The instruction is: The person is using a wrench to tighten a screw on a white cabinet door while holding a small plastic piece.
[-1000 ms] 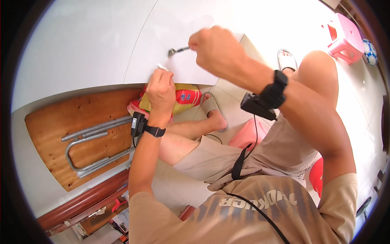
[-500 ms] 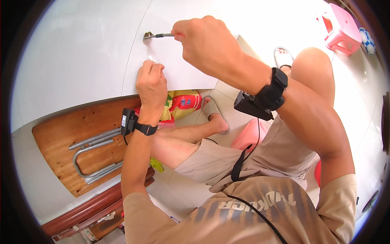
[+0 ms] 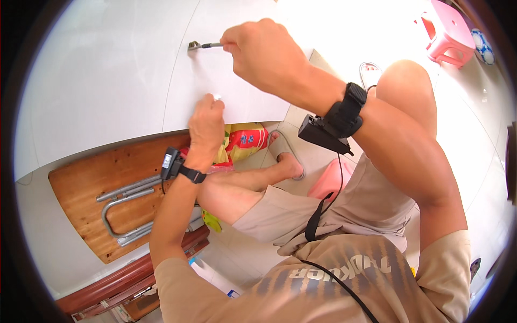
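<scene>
While my right hand point(image 3: 264, 56) is gripping the handle end of a slim tool point(image 3: 207, 46) with its fingers curled in tight, the tool's small metal head is pointing leftward at the white panel point(image 3: 129, 64), just beside a thin seam. I am not able to tell whether the head is touching the surface or hanging just off it. My left hand point(image 3: 206, 123) is sitting lower on the panel side, fingers bunched, seemingly pinching a small white scrap point(image 3: 217, 97) that is poking out past the fingertips; how firmly, I cannot see.

Since I am holding the tool far back from its head, it could be twisting in my grip under any load, and a tilted metal edge could be scratching the panel or snagging in the seam. A downward slip could be catching my left knuckles, which are lying below it. A loosened pinch could be dropping the scrap onto the red and yellow bag point(image 3: 246, 142) beneath. The cable point(image 3: 341, 173) dangling from my right wrist's black box point(image 3: 322, 135) could be tugging if my arm is reaching too far.
</scene>
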